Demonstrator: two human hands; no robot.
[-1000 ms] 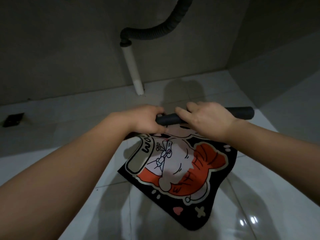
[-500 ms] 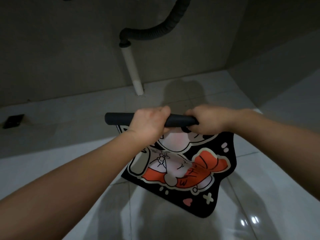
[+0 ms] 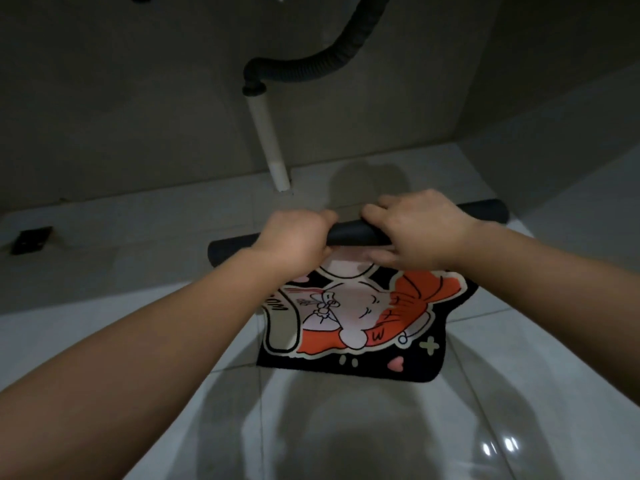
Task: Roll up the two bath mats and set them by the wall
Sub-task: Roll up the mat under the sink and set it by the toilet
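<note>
Two bare forearms reach forward from the bottom edge of the view over a glossy pale tiled floor (image 3: 346, 427), dimly lit, with small bright reflections at lower right. Just beyond the forearms lies a bath mat (image 3: 363, 327), black-edged, printed with a cartoon figure in white, pink and orange, plus a small heart and a cross shape near its nearest edge. The near part of the mat is still flat and unrolled. Its far part is wound into a dark tube, the rolled section (image 3: 349, 232), which runs from left to right and tilts slightly up toward the right. The left hand (image 3: 294, 242) is closed over the roll left of centre, fingers curled over its top. The right hand (image 3: 420, 225) grips the roll just beside it, fingers over the top and thumb pressed on the printed face below. Past the hands, the floor meets a grey wall (image 3: 138, 116). A white pipe (image 3: 268, 140) stands at the wall's base, joined above to a black ribbed hose (image 3: 311, 67). At far left sits a small dark floor fitting (image 3: 31, 240).
</note>
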